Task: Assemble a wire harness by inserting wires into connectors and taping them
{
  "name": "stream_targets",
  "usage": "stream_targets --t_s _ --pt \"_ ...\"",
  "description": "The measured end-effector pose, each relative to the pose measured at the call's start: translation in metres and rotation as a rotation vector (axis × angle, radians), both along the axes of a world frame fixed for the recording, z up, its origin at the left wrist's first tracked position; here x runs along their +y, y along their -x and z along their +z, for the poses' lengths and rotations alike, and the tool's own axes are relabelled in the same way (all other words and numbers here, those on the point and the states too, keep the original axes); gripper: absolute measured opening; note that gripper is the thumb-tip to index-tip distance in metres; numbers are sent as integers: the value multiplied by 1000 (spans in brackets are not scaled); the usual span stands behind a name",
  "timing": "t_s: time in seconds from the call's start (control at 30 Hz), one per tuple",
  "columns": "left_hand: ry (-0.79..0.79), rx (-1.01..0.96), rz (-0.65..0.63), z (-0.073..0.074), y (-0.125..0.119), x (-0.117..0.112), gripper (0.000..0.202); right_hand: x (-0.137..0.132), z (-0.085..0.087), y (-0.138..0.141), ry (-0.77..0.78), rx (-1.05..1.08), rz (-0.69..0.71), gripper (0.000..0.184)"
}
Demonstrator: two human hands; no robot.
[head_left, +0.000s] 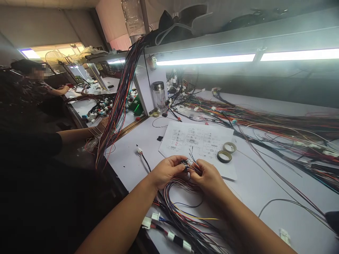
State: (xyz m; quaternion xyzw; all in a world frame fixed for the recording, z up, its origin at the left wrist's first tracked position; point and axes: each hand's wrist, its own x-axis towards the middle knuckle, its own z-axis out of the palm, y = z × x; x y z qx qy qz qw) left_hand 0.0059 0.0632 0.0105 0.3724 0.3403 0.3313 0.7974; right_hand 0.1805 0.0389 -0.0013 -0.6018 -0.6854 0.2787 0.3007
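Over the lower edge of a printed wiring diagram [196,135], my two hands meet at a small black connector [185,165]. My left hand [169,171] is closed, pinching the connector between thumb and fingers. Closed around several thin wires [194,166] is my right hand [208,174], close to the connector's right side. Whether the wire ends sit inside the connector is too small to tell. Below my hands a looped bundle of wires [172,197] runs toward the front edge, with white connectors [147,222] beside it.
Two tape rolls [224,156] lie on the diagram's right side. Long wire harnesses [251,116] stretch across the back and right. A glass bottle [159,97] stands by the divider. Wires hang from the shelf [119,95] at left. Co-workers' arms [76,134] show at the left.
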Motion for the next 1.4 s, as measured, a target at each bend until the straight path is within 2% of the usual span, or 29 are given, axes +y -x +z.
stream_targets --t_s 0.27,0.37,0.5,0.6,0.8,0.93,1.0,1.23,1.4 --pt "13 -14 38 -1 1 2 29 1 3 0 70 48 5 17" --pt "56 11 57 -2 0 3 21 1 6 -2 105 193 19 17" --pt "95 82 103 1 -2 4 19 0 10 -6 109 389 70 28" --pt "105 91 115 4 -2 4 18 -1 10 -7 93 342 66 32" --pt "90 -7 84 8 -1 3 15 -1 8 -3 26 130 62 27" --pt "41 -28 126 6 -1 2 31 -2 9 -1 -5 31 91 24" --pt "17 -18 128 5 -2 2 31 -3 10 0 -6 -6 97 23" --pt "11 27 84 4 -4 0 26 -1 10 -2 29 -26 86 21" --pt "3 59 100 1 -3 0 26 2 8 -4 61 9 58 21"
